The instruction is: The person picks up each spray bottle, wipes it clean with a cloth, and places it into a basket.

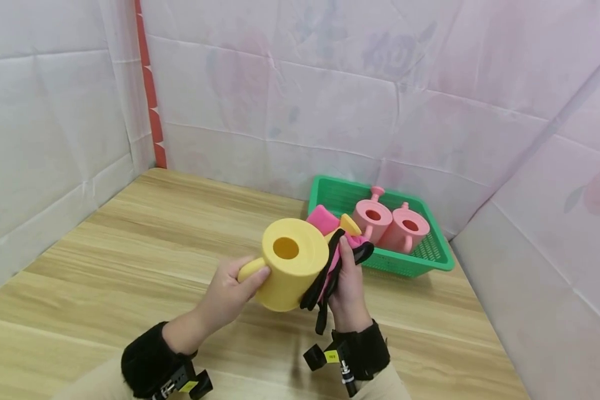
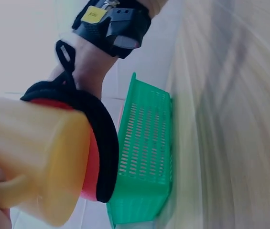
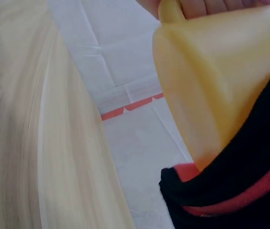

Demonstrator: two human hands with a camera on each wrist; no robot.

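Note:
Above the table, my left hand (image 1: 229, 289) grips the handle of a yellow watering can (image 1: 290, 280), which is slightly tilted. On the can's other side, my right hand (image 1: 349, 283) holds a pink cloth with black edging (image 1: 336, 261) against its wall. A black loop hangs from the cloth. The can's yellow spout head (image 1: 350, 224) pokes out above the cloth; the rest of the spout is mostly hidden. In the left wrist view the cloth (image 2: 101, 152) lies along the can (image 2: 44, 148). The right wrist view shows the can (image 3: 211, 86) with the cloth's black edge (image 3: 240, 162) against it.
Behind my right hand, a green plastic basket (image 1: 392, 265) stands near the table's back right. Inside it are two pink watering cans, one on the left (image 1: 375, 218) and one on the right (image 1: 405, 230). Pale sheeting (image 1: 330, 100) walls the wooden table (image 1: 145, 244).

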